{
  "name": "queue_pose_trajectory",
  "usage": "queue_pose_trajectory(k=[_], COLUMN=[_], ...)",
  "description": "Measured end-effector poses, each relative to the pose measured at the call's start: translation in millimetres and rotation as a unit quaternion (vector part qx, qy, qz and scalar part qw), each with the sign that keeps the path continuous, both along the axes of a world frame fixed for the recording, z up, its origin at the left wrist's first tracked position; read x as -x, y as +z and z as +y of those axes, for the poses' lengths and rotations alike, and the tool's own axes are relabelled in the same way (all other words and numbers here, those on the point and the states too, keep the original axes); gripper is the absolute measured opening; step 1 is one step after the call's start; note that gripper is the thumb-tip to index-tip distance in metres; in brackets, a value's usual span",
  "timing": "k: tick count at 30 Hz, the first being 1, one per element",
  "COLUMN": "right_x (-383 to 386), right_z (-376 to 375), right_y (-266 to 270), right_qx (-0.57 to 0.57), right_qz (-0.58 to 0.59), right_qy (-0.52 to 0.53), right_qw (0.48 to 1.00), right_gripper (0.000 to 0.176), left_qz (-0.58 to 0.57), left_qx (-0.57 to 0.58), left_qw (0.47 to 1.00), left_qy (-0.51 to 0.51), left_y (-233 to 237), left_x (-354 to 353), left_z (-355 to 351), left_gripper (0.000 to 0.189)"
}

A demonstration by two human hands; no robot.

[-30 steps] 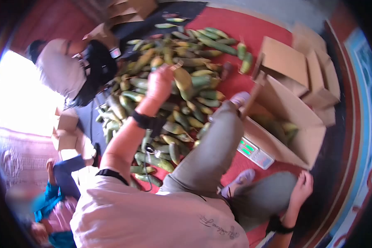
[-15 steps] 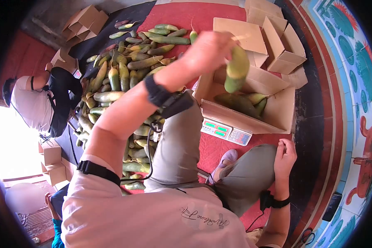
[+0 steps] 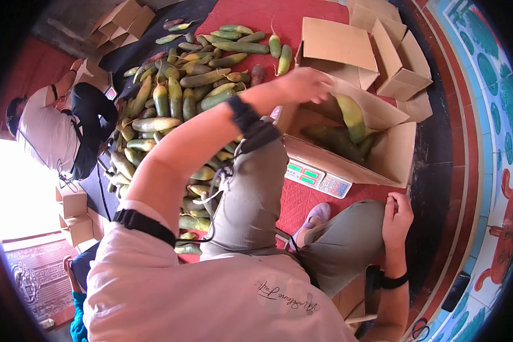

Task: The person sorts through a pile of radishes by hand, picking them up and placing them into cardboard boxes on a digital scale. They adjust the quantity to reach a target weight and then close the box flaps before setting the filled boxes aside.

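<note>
Fingers loosely parted, my left hand (image 3: 308, 85) hovers over the back left edge of an open cardboard box (image 3: 347, 157). Just off its fingertips, a long yellow-green radish (image 3: 351, 118) stands tilted inside the box, apart from the hand. Darker green radishes (image 3: 336, 141) lie beneath it in the box. A digital scale (image 3: 318, 178) with lit green displays shows at the box's near side. My right hand (image 3: 397, 219) rests on my right knee, fingers extended and holding nothing.
A large pile of green radishes (image 3: 176, 105) covers the red carpet on the left. Behind the box stand a closed carton (image 3: 339, 41) and an open carton (image 3: 403, 62). Another person (image 3: 48, 128) crouches at the far left, near more cartons (image 3: 119, 23).
The radish has left my left hand and dropped into the box, slightly rightward. My left hand has lowered a little and its grip has loosened. My right hand stays on the knee.
</note>
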State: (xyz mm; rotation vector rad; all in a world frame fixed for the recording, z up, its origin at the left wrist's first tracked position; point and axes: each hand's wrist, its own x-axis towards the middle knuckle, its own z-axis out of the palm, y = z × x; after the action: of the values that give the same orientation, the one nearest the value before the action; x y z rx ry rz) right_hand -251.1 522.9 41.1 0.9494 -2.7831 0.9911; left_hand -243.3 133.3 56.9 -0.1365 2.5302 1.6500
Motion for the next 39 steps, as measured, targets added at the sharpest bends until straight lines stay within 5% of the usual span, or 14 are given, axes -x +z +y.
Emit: queue_pose_trajectory(k=[2,3,4,7,11,16,20,28,36,39], right_x=[5.9,10.5,16.2,39.8,64.3,32.0,-22.8,-85.3,-56.1,-56.7], right_z=[-6.0,-6.4,-7.6,-10.0,21.3,90.1,160.2,236.5,216.7,219.7], right_y=[5.8,10.0,15.7,54.6,127.1,161.0,116.0,-84.0,-169.2,-164.8], right_qx=[-0.015,-0.030,-0.039,-0.109,-0.123,-0.255,-0.292,-0.290,-0.368,-0.398], right_qz=[-0.002,-0.005,0.004,0.026,0.066,0.048,-0.056,-0.191,-0.202,-0.271], right_qy=[0.030,0.061,0.073,0.096,0.101,-0.013,-0.145,-0.216,-0.230,-0.213], right_qw=[0.999,0.998,0.997,0.989,0.985,0.966,0.944,0.913,0.878,0.850], right_gripper=[0.008,0.007,0.007,0.006,0.014,0.013,0.014,0.035,0.068,0.057], left_qz=[0.090,0.054,0.055,0.121,0.040,0.148,0.155,0.204,0.193,0.189], left_qx=[-0.172,0.066,0.135,0.176,0.132,0.260,0.265,0.391,0.419,0.438], left_qw=[0.980,0.996,0.989,0.976,0.990,0.953,0.949,0.893,0.884,0.877], left_qy=[0.031,0.025,0.037,-0.042,-0.032,-0.050,-0.067,-0.092,-0.072,-0.068], left_y=[-30.1,-16.3,-17.4,-5.1,9.2,12.3,7.6,13.6,7.1,4.7], left_x=[-24.3,-38.6,-50.9,-81.9,-105.3,-121.0,-128.1,-135.0,-138.0,-138.0], left_z=[-32.0,-40.9,-46.9,-42.6,-10.7,19.1,34.0,44.4,47.6,47.6], left_gripper=[0.027,0.028,0.029,0.031,0.034,0.048,0.056,0.054,0.047,0.045])
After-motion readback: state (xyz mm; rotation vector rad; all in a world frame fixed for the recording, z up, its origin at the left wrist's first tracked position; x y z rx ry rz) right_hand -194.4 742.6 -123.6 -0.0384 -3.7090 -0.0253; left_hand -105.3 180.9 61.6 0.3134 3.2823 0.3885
